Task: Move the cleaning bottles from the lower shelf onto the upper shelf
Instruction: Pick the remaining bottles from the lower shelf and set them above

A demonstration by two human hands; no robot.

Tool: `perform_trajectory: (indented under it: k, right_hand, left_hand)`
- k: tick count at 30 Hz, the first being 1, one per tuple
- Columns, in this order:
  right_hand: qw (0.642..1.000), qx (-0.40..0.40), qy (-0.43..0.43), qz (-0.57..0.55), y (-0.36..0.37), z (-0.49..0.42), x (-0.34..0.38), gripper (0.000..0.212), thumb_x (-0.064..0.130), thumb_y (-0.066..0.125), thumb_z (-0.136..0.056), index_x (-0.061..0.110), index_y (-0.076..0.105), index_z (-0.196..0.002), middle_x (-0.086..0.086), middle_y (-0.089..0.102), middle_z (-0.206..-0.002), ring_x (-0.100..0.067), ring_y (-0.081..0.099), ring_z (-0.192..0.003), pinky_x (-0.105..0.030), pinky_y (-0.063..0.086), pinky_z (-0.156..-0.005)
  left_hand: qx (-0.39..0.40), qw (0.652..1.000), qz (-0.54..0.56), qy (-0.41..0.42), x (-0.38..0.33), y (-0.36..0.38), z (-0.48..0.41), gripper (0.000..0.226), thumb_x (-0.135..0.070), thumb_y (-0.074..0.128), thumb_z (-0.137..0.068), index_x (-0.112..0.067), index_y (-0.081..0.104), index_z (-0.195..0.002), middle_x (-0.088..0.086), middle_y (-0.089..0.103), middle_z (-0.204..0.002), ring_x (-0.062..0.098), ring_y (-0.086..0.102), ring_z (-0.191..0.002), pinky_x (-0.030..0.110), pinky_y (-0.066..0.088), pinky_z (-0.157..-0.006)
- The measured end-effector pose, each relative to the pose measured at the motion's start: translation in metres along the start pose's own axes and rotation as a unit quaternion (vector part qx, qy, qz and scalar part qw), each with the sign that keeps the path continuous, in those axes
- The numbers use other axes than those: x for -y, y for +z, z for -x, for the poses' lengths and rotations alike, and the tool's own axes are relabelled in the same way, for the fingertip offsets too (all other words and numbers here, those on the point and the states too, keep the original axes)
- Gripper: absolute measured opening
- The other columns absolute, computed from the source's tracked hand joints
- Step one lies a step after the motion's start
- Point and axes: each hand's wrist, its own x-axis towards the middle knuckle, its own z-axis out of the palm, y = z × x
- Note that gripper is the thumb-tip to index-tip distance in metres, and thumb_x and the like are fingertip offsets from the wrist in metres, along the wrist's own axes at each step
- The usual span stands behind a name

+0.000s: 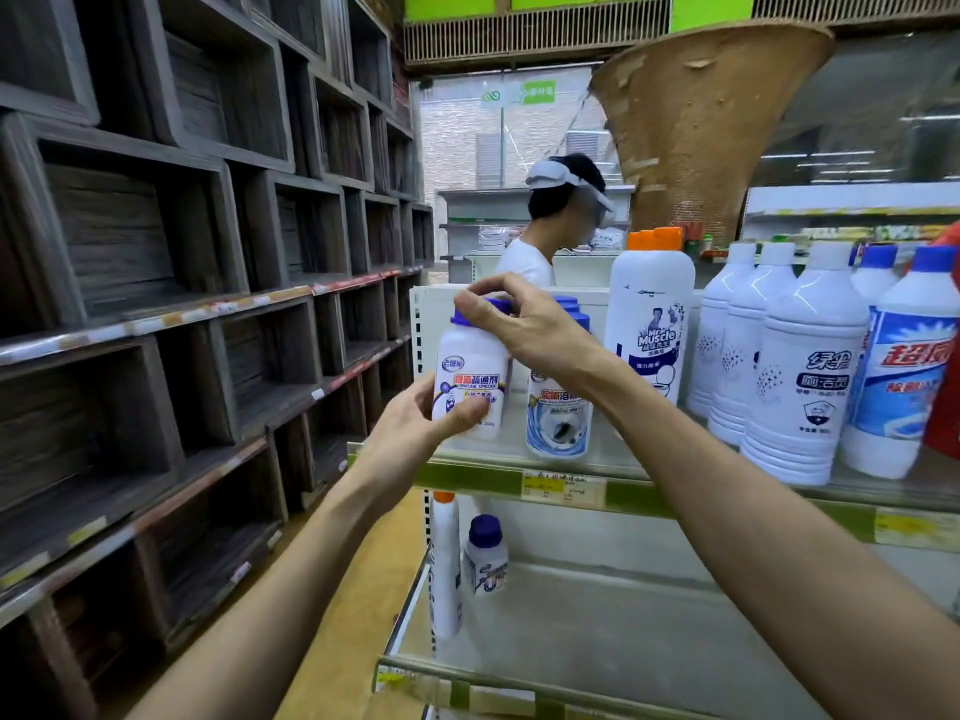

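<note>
Head view, store aisle. Left hand (415,423) is clamped on the lower body of a white bottle with purple cap (470,374), thumb across the label. Right hand (524,330) is pinched onto that bottle's cap from above, fingers closed round it. The bottle stands upright at the left end of the upper shelf (467,472); whether its base touches the shelf cannot be told (the left hand hides it).

Just beside it at 3 o'clock stands a blue-labelled bottle (558,423), near the shelf's front lip. Farther toward 3 o'clock: a Mr Muscle bottle (649,324) with orange cap, then a packed row of white bottles (795,376) reaching the frame edge. Open room on the upper shelf shows only in front of the Mr Muscle bottle.

Lower shelf (571,631), at 6 o'clock from the held bottle, carries an orange-capped bottle (445,563) and a small purple-capped bottle (485,556) at its left end.

Another person (540,231) stands beyond the shelving.
</note>
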Motion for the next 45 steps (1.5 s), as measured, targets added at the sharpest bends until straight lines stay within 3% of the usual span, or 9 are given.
perform_trajectory:
  k: [4, 12, 17, 28, 33, 36, 38, 41, 45]
  right_hand:
    - [0.996, -0.012, 0.033, 0.084, 0.006, -0.012, -0.021, 0.049, 0.049, 0.071, -0.087, 0.015, 0.060, -0.121, -0.005, 0.067, -0.114, -0.020, 0.065, -0.107, -0.044, 0.055, -0.097]
    - [0.981, -0.036, 0.093, 0.168, 0.041, -0.029, -0.048, 0.042, 0.041, 0.062, -0.095, 0.018, 0.052, -0.128, -0.009, 0.062, -0.128, -0.026, 0.060, -0.113, -0.048, 0.050, -0.100]
    - [0.965, -0.037, 0.127, 0.227, 0.047, -0.048, -0.050, 0.040, 0.036, 0.058, -0.099, 0.011, 0.050, -0.129, -0.015, 0.061, -0.128, -0.032, 0.058, -0.115, -0.047, 0.049, -0.099]
    - [0.955, -0.065, 0.166, 0.238, 0.051, -0.085, -0.067, 0.035, 0.022, 0.055, -0.102, 0.007, 0.047, -0.133, -0.013, 0.060, -0.134, -0.020, 0.049, -0.100, -0.031, 0.037, -0.082]
    - [0.957, -0.090, 0.159, 0.226, 0.054, -0.089, -0.077, 0.033, 0.019, 0.054, -0.103, 0.009, 0.049, -0.134, -0.010, 0.057, -0.134, -0.019, 0.049, -0.100, -0.027, 0.035, -0.082]
    - [0.945, -0.101, 0.161, 0.266, 0.060, -0.090, -0.083, 0.034, 0.024, 0.053, -0.102, 0.008, 0.050, -0.132, -0.013, 0.052, -0.139, -0.029, 0.055, -0.118, -0.036, 0.043, -0.095]
    - [0.936, -0.115, 0.137, 0.304, 0.064, -0.084, -0.083, 0.039, 0.025, 0.054, -0.102, 0.008, 0.048, -0.136, -0.013, 0.042, -0.147, -0.033, 0.050, -0.129, -0.045, 0.044, -0.105]
    - [0.953, -0.180, -0.007, 0.243, 0.068, -0.048, -0.070, 0.041, 0.020, 0.058, -0.099, 0.009, 0.050, -0.138, -0.011, 0.047, -0.144, -0.020, 0.054, -0.122, -0.036, 0.047, -0.106]
    - [0.975, -0.191, -0.106, 0.043, 0.071, 0.024, -0.066, 0.020, 0.014, 0.063, -0.096, 0.008, 0.065, -0.115, -0.008, 0.068, -0.116, -0.017, 0.067, -0.110, -0.036, 0.055, -0.098]
  left_hand:
    - [0.043, 0.998, -0.026, -0.031, 0.019, -0.017, -0.016, 0.046, -0.035, 0.079, -0.082, -0.020, 0.063, -0.122, 0.003, 0.075, -0.114, 0.020, 0.070, -0.108, 0.035, 0.053, -0.095]
    - [0.090, 0.988, -0.092, -0.080, 0.049, -0.029, -0.057, 0.039, -0.019, 0.085, -0.076, -0.015, 0.067, -0.110, 0.008, 0.077, -0.103, 0.024, 0.073, -0.099, 0.041, 0.055, -0.094]
    - [0.119, 0.982, -0.114, -0.093, 0.057, -0.033, -0.081, 0.036, -0.016, 0.081, -0.080, -0.015, 0.065, -0.112, 0.004, 0.077, -0.100, 0.013, 0.072, -0.086, 0.023, 0.054, -0.072]
    - [0.088, 0.987, -0.087, -0.107, 0.081, -0.023, -0.120, 0.038, -0.011, 0.076, -0.085, -0.011, 0.061, -0.119, 0.010, 0.074, -0.109, 0.020, 0.069, -0.097, 0.036, 0.053, -0.093]
    - [0.077, 0.987, -0.092, -0.104, 0.083, -0.021, -0.124, 0.027, -0.012, 0.074, -0.087, -0.015, 0.059, -0.108, -0.002, 0.071, -0.094, 0.011, 0.065, -0.086, 0.015, 0.049, -0.071]
    - [0.055, 0.985, -0.125, -0.106, 0.077, -0.019, -0.118, 0.027, -0.013, 0.074, -0.087, -0.014, 0.059, -0.109, -0.006, 0.068, -0.087, 0.010, 0.064, -0.081, 0.007, 0.045, -0.061]
    - [0.028, 0.983, -0.158, -0.086, 0.071, -0.020, -0.110, 0.048, -0.022, 0.075, -0.086, -0.013, 0.054, -0.128, -0.005, 0.069, -0.109, 0.014, 0.065, -0.102, 0.018, 0.051, -0.082]
    - [-0.072, 0.985, -0.156, -0.024, 0.060, -0.029, -0.084, 0.062, -0.029, 0.071, -0.089, -0.011, 0.048, -0.143, 0.003, 0.058, -0.139, 0.017, 0.056, -0.126, 0.039, 0.045, -0.108]
    - [-0.167, 0.983, -0.016, 0.076, 0.046, -0.037, -0.019, 0.023, -0.016, 0.063, -0.096, -0.011, 0.066, -0.118, 0.002, 0.073, -0.111, 0.012, 0.068, -0.106, 0.029, 0.054, -0.097]
